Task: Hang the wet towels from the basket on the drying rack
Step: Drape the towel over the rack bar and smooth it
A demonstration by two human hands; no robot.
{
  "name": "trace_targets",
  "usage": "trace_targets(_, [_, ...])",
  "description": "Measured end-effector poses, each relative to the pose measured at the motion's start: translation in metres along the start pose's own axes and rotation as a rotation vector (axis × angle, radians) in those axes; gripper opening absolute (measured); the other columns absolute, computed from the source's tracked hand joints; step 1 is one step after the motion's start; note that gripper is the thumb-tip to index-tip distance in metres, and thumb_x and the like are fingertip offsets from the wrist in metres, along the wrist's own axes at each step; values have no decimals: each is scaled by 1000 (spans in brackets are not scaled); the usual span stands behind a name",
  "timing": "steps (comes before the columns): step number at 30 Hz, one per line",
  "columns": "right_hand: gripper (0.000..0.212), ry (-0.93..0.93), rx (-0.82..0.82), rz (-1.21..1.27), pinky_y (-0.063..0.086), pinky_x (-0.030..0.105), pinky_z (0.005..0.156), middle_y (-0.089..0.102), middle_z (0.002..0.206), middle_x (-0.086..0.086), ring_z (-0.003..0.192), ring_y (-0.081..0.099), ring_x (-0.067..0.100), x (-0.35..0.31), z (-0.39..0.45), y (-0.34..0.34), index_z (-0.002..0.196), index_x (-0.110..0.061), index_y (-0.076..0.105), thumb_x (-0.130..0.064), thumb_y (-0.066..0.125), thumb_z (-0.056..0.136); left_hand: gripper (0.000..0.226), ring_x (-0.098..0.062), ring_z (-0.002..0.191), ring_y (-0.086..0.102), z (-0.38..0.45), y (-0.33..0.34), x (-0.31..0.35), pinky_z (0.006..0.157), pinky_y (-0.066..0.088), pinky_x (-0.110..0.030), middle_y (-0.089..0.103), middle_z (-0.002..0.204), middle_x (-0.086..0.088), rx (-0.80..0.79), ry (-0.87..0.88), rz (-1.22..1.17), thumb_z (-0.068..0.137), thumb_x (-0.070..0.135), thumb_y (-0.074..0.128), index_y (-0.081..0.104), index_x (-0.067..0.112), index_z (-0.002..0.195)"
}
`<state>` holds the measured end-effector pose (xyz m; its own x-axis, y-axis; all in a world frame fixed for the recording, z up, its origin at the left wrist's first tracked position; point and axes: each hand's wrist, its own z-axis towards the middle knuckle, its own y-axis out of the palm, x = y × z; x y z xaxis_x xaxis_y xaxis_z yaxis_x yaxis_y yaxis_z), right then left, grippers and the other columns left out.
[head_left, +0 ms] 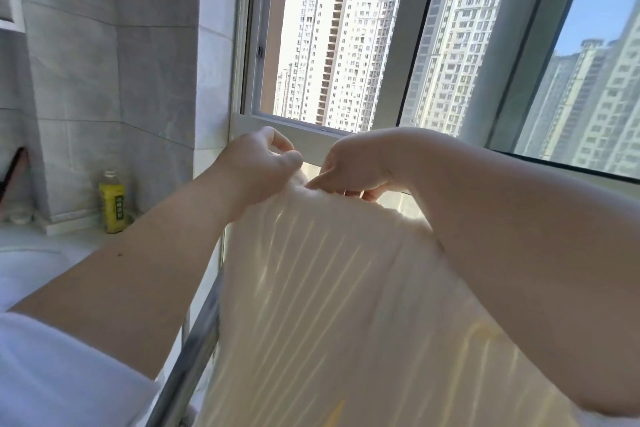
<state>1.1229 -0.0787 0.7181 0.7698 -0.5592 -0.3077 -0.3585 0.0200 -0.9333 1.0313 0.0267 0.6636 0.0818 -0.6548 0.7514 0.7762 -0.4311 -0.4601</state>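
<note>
Your left hand (258,163) and right hand (360,163), held up before the window (346,45), each have fingers pinched on the top edge of the cream towel (329,288), which hangs over the metal rack rail (188,367).

A yellow-labelled bottle (111,203) stands at the far left on a white counter (52,243) against the grey tiled wall (104,62), with a small blurred, possibly round object (19,218) further left, while the window (398,45) ahead shows pale high-rise towers (343,45) under blue sky.
</note>
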Motion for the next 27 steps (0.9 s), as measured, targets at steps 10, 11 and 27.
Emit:
trace_targets(10, [11, 10, 99, -101, 49, 26, 63, 56, 71, 2, 65, 53, 17, 0, 0, -1, 89, -10, 68, -12, 57, 90, 12, -10, 65, 51, 4, -6, -2, 52, 39, -23, 53, 76, 6, 129, 104, -32, 88, 13, 53, 61, 22, 86])
trace_targets(11, [15, -2, 189, -194, 48, 27, 64, 57, 77, 2, 70, 54, 18, -3, 1, -3, 96, -10, 68, -15, 54, 92, 13, -12, 64, 52, 4, -7, -2, 53, 40, -24, 53, 75, 6, 147, 101, 7, 87, 13, 52, 60, 22, 85])
trace_targets(27, [33, 173, 302, -11, 55, 29, 81, 68, 101, -11, 90, 68, 7, 89, -109, -20, 126, -26, 57, -36, 53, 95, 10, -2, 83, 54, -47, 69, 98, 71, 42, -22, 52, 83, 22, -150, 588, 53, 85, 27, 53, 53, 37, 89])
